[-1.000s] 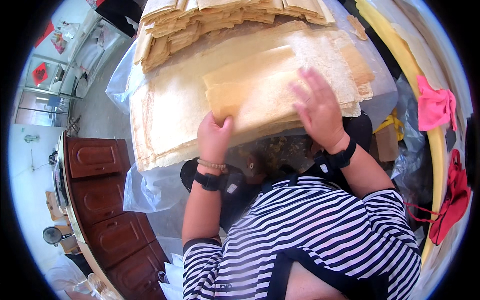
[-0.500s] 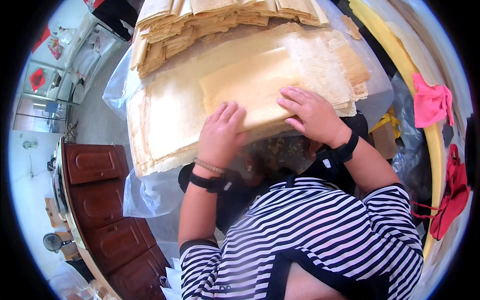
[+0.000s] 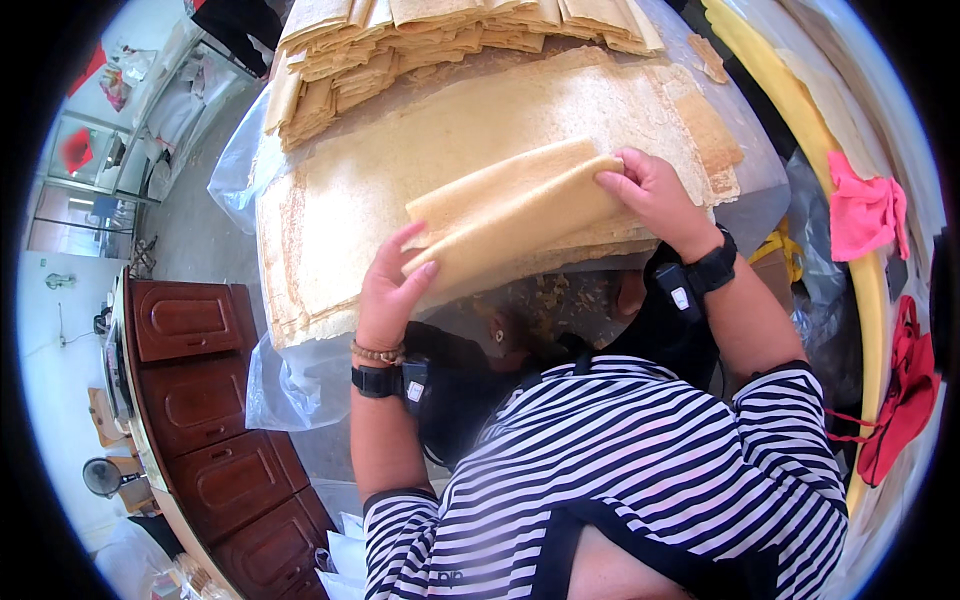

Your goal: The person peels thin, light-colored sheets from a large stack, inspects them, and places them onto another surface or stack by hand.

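Observation:
My left hand (image 3: 390, 290) grips the left end of a long, folded, tan sheet (image 3: 510, 215), its thumb on the front face. My right hand (image 3: 655, 200) pinches the sheet's right end at the upper corner. The folded sheet has two long layers with a gap along its upper side, and lies over a stack of thin, pale, ragged-edged sheets (image 3: 330, 230). Behind that stack is a thick pile of folded sheets (image 3: 460, 25), with a small torn scrap (image 3: 708, 57) to its right.
The work surface is plastic-covered (image 3: 755, 165). On the right hang a pink cloth (image 3: 865, 210) and a red item (image 3: 895, 400) along a yellow edge. On the left are dark wooden cabinets (image 3: 205, 390), plastic sheeting (image 3: 285, 390) and, far back, dark legs of someone (image 3: 240, 25).
My hands have moved farther apart to the two ends of the sheet. The sheet, pressed flat along the fold a moment ago, is now raised and held as a narrower folded strip.

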The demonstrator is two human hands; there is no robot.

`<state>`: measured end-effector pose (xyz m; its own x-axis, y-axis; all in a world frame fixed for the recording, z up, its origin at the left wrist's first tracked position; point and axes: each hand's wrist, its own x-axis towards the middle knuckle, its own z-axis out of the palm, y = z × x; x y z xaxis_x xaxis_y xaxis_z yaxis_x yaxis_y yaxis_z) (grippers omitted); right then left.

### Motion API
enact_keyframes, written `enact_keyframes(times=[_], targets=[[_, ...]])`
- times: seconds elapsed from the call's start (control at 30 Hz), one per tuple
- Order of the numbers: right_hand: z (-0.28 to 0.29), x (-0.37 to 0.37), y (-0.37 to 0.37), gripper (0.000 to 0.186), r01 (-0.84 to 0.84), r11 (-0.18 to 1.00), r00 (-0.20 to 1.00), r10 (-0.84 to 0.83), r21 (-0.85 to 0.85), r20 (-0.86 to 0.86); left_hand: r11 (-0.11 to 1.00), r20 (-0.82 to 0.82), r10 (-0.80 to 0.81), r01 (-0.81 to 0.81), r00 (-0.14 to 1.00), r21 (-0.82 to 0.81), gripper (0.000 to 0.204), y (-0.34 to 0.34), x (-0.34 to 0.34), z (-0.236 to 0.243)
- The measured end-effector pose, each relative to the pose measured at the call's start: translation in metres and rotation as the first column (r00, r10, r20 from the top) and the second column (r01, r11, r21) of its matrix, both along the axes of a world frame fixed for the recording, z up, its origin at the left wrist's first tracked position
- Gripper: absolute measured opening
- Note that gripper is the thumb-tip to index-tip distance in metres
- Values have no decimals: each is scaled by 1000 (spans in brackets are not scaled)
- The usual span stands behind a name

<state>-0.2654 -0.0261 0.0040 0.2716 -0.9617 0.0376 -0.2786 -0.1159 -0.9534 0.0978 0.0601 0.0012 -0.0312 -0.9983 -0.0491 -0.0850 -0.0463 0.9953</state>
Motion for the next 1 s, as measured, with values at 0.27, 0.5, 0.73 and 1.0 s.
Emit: enact_keyframes(times=[0.27,0.5,0.73,1.0], targets=[[-29,12,-27,31,202,963,950,-237,-179,-203,968,151,251,-252,956,-13,59,-19,-9,-4],[-14,37,-21,33,241,894,804,-402,-378,-439,867,693,497,-266,522,-422,49,-18,-39,-21],[-20,46,-29,35,257,865,670,-481,-432,-565,755,783,588,211,203,-621,44,-29,-46,-30],[8,61,-14,51,-157,769,714,-345,-620,-608,878,934,163,386,317,-284,69,-29,-60,-11]])
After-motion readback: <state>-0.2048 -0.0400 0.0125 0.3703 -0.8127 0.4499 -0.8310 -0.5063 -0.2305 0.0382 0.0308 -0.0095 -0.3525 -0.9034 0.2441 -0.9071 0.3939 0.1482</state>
